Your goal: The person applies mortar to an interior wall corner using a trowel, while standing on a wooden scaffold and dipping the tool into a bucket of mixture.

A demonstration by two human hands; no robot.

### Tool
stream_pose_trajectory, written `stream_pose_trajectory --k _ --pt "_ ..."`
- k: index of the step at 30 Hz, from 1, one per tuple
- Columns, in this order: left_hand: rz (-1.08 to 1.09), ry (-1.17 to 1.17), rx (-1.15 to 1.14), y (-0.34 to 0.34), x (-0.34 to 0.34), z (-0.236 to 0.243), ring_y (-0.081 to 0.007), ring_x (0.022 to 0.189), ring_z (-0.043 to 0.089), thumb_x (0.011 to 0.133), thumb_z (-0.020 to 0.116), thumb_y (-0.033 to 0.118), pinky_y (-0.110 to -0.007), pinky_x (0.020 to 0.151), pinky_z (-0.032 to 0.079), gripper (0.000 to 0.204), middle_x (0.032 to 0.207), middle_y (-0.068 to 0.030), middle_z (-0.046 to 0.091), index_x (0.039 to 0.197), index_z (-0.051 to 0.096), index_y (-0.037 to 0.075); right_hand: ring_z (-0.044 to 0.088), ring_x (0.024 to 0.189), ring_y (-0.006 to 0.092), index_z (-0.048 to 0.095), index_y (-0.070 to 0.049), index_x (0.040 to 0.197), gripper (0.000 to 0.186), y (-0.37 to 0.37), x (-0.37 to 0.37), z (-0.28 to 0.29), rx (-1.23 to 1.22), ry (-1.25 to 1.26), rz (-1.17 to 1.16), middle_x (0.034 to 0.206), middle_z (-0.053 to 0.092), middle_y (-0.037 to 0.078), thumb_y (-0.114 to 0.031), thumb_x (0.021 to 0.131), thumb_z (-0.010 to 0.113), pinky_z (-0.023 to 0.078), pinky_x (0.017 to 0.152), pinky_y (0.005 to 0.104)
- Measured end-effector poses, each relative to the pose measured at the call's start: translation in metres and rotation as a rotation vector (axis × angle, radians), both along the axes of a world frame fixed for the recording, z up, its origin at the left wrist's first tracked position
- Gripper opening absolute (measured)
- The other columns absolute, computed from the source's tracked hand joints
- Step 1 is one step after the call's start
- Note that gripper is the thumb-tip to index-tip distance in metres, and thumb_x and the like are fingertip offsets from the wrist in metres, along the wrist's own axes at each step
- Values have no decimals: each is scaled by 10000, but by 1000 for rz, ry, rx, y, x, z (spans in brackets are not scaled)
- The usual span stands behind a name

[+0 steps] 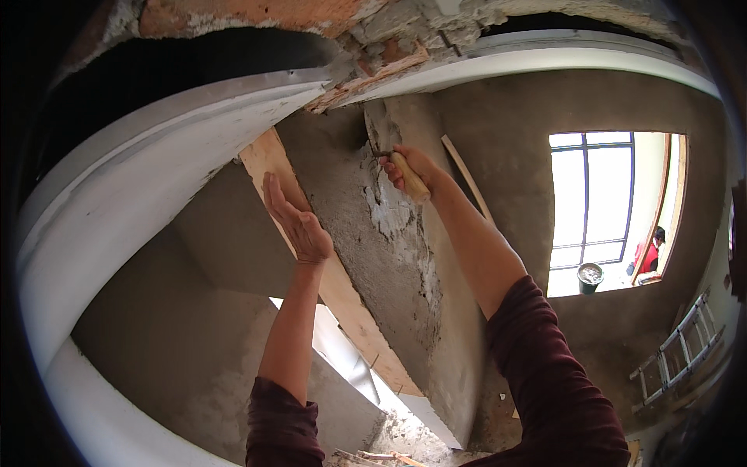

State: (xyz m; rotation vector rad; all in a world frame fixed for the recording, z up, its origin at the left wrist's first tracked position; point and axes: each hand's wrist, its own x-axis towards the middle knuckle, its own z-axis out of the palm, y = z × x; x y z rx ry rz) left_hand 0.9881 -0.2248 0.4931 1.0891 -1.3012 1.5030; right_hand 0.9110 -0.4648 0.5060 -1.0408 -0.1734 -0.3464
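Observation:
My left hand (297, 218) lies against a long pale wooden board (338, 319), fingers stretched out along its face. My right hand (416, 167) grips the wooden handle of a trowel (410, 179); its metal end reaches the plastered beam or wall edge (354, 226) beside the board, where rough grey mortar and paler smeared patches show. The trowel's blade is mostly hidden.
Broken brick (233, 15) and white curved moulding (156, 179) border the top and left. At right, a person in red (644, 255) is by a window (587, 194) with a bucket (590, 280) on its sill. A ladder (673, 346) and a leaning batten (467, 175) also show.

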Motion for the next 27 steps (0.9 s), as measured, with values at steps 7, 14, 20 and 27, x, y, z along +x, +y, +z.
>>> stream_pose_trajectory --k 7,14,20,27 --pt "-140 -11 48 4 7 2 -353 1324 258 965 62 519 -458 1095 197 751 1430 -231 221 1392 177 -88 389 410 66 501 -76 850 370 27 1 17 -51 -22 179 620 454 -13 -387 967 337 350 327 221" --pt "-176 -72 14 -4 12 0 -348 1320 267 984 35 449 -450 1096 200 692 1422 -234 234 1387 174 -96 397 411 90 492 -47 817 389 68 -25 12 -136 -19 201 619 446 14 -377 960 343 355 336 240" --pt "-251 -43 -47 -8 7 0 -362 1287 301 972 106 488 -450 1076 212 713 1383 -246 290 1382 219 -84 414 406 93 502 -42 811 401 112 -47 13 -245 8 1 602 456 13 -378 962 342 359 341 250" --pt "-404 91 -94 -8 14 -8 -336 1295 305 976 102 496 -427 1097 203 718 1387 -220 283 1382 210 -87 463 408 122 506 -61 786 400 137 -81 -46 -453 48 -120 581 477 14 -357 980 320 397 367 293"
